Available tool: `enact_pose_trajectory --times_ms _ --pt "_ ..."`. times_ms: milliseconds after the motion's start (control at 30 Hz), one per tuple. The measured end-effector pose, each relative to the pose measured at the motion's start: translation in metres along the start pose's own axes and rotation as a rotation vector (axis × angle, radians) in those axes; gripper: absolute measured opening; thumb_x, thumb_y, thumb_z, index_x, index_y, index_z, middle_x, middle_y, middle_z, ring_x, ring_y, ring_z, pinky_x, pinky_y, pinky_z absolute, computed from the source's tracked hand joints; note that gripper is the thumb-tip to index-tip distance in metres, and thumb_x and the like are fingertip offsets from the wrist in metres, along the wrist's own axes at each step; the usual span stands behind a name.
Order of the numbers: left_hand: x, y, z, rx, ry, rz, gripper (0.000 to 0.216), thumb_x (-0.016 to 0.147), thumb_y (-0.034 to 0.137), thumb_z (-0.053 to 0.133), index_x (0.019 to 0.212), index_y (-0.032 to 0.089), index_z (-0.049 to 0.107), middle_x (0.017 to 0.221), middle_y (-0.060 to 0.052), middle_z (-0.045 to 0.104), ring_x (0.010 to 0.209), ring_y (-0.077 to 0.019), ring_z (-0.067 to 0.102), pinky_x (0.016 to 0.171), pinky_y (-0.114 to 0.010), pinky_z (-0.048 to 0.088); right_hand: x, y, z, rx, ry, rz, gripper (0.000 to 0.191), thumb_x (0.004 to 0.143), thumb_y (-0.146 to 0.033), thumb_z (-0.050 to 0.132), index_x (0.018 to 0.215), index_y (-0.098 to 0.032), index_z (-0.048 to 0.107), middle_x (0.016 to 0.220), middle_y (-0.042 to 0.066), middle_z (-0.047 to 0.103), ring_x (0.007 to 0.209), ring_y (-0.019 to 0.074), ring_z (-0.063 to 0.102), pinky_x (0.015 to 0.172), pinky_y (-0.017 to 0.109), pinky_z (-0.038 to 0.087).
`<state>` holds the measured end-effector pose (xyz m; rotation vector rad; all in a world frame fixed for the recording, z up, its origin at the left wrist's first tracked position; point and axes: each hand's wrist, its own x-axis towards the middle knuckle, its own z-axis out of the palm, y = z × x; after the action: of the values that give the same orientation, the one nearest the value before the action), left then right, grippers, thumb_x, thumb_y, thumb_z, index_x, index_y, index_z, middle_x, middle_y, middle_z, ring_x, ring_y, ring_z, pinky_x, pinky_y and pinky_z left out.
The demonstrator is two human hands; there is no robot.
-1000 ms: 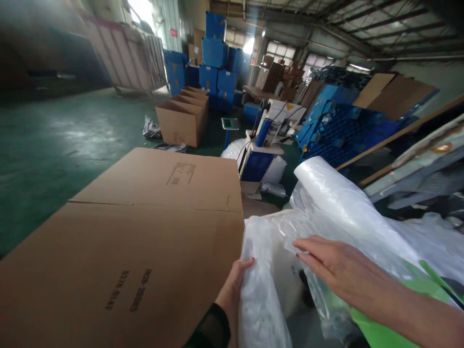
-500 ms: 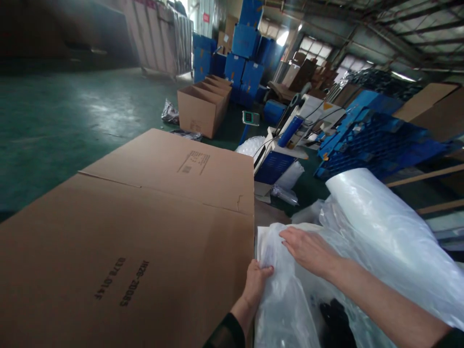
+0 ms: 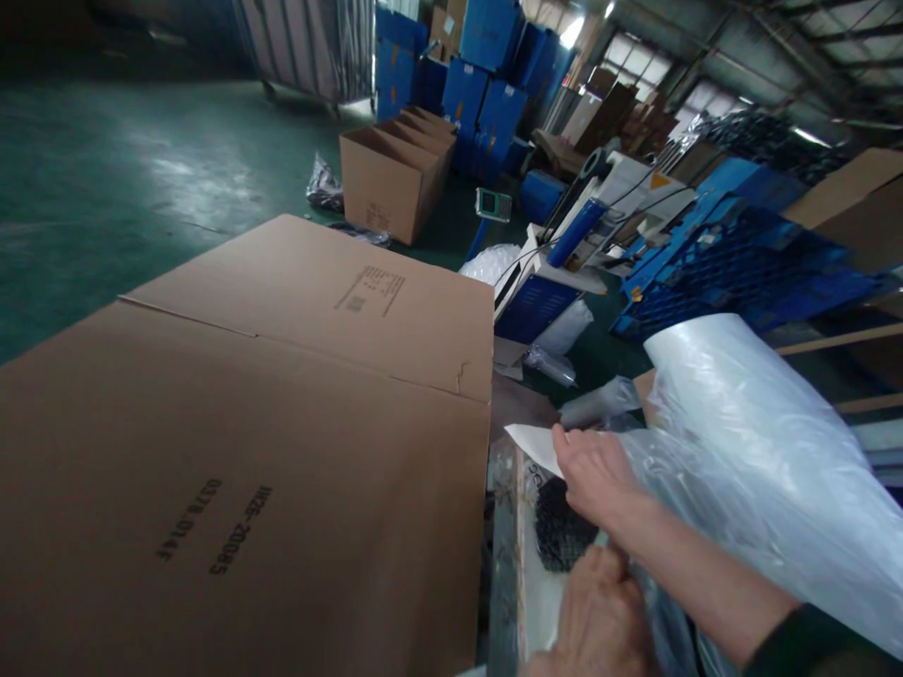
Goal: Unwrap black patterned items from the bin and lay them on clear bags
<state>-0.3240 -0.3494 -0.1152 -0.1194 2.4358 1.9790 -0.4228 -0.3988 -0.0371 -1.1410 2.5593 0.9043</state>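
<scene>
Large flat cardboard sheet (image 3: 240, 451) fills the left, printed codes facing up, its right edge beside the work area. Just right of that edge: clear plastic bag (image 3: 740, 470), crumpled and translucent, draped off to the right, mouth pulled open over a dark clump of small parts (image 3: 561, 527) inside. Left hand (image 3: 599, 621) at the bottom edge, fingers curled closed, apparently on the film near the mouth; exact grip cannot be told. Right hand (image 3: 593, 465) above it, fingers pinching a white corner of the bag's film (image 3: 532, 442). Risk, as judged: thin film could tear or slip from the pinch, spilling the parts to the green floor (image 3: 105, 188). Open cartons (image 3: 388, 179) stand behind.
</scene>
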Motion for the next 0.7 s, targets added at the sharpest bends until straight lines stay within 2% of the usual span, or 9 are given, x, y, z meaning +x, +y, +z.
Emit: enact_pose_trajectory --times_ms 100,167,233,300,400,467,533,633,700 --pt "-0.004 -0.003 0.012 0.076 -0.089 -0.04 0.029 0.071 0.018 0.058 0.095 0.006 0.068 0.14 -0.02 0.041 0.108 -0.039 0.052 0.092 -0.053 0.046 -0.003 0.023 0.0 -0.006 -0.101 0.079 0.038 0.081 0.002 0.031 0.104 -0.001 0.061 0.096 0.024 0.066 0.094 0.0288 0.064 0.075 0.036 0.047" --pt "-0.011 -0.009 0.013 0.021 -0.063 -0.039 0.024 0.067 0.022 0.064 0.087 0.01 0.069 0.151 -0.015 0.023 0.12 -0.0413 0.043 0.1 -0.055 0.04 -0.009 0.041 -0.002 -0.008 -0.156 0.11 0.038 0.082 0.001 0.029 0.098 -0.004 0.064 0.098 0.023 0.066 0.096 0.0304 0.064 0.075 0.038 0.048" --pt "-0.024 -0.015 0.003 -0.114 -0.015 -0.016 0.021 0.063 0.025 0.066 0.079 0.011 0.069 0.153 -0.014 0.017 0.13 -0.0418 0.032 0.107 -0.055 0.029 -0.019 0.057 -0.004 -0.007 -0.209 0.124 0.04 0.08 0.003 0.03 0.099 -0.005 0.063 0.101 0.021 0.066 0.099 0.0314 0.063 0.078 0.039 0.048" --pt "-0.04 -0.021 -0.017 -0.338 -0.016 -0.004 0.022 0.065 0.032 0.064 0.073 0.012 0.069 0.15 -0.016 0.025 0.132 -0.0394 0.031 0.109 -0.052 0.025 -0.033 0.069 -0.005 0.003 -0.258 0.13 0.042 0.078 0.005 0.028 0.1 -0.006 0.062 0.103 0.019 0.066 0.101 0.0311 0.062 0.081 0.039 0.047" --pt "-0.068 -0.035 -0.058 -0.825 -0.094 -0.166 0.029 0.064 0.043 0.068 0.067 0.014 0.068 0.117 -0.015 0.059 0.102 -0.0295 0.058 0.087 -0.037 0.045 -0.054 0.083 0.0 0.052 -0.3 0.125 0.043 0.077 0.006 0.026 0.1 -0.008 0.06 0.104 0.017 0.065 0.101 0.0299 0.062 0.082 0.039 0.046" --pt "-0.082 -0.05 -0.086 -1.022 -0.031 -0.446 0.035 0.06 0.046 0.074 0.072 0.014 0.068 0.076 -0.009 0.067 0.062 -0.0182 0.06 0.059 -0.028 0.045 -0.064 0.094 0.007 0.103 -0.288 0.134 0.04 0.077 0.005 0.027 0.097 -0.009 0.06 0.1 0.017 0.064 0.097 0.029 0.063 0.08 0.038 0.045" --pt "-0.087 -0.066 -0.108 -1.001 0.212 -0.604 0.04 0.053 0.048 0.078 0.065 0.013 0.065 0.055 -0.004 0.06 0.045 -0.0135 0.051 0.047 -0.024 0.036 -0.071 0.106 0.014 0.147 -0.266 0.141 0.035 0.078 0.003 0.03 0.09 -0.011 0.059 0.095 0.015 0.065 0.091 0.0268 0.064 0.076 0.036 0.045" --pt "-0.073 -0.078 -0.124 -0.841 0.46 -0.57 0.041 0.05 0.047 0.077 0.068 0.013 0.062 0.054 -0.001 0.058 0.046 -0.0134 0.048 0.047 -0.023 0.034 -0.078 0.117 0.021 0.206 -0.239 0.167 0.028 0.08 -0.001 0.032 0.081 -0.015 0.056 0.086 0.012 0.065 0.084 0.0242 0.064 0.071 0.034 0.043" --pt "-0.054 -0.072 -0.117 -0.729 0.431 -0.494 0.036 0.056 0.045 0.068 0.072 0.014 0.061 0.056 0.0 0.055 0.047 -0.0124 0.044 0.048 -0.024 0.033 -0.081 0.117 0.02 0.251 -0.197 0.186 0.027 0.08 -0.001 0.032 0.079 -0.015 0.056 0.085 0.011 0.065 0.083 0.0241 0.064 0.071 0.033 0.043"
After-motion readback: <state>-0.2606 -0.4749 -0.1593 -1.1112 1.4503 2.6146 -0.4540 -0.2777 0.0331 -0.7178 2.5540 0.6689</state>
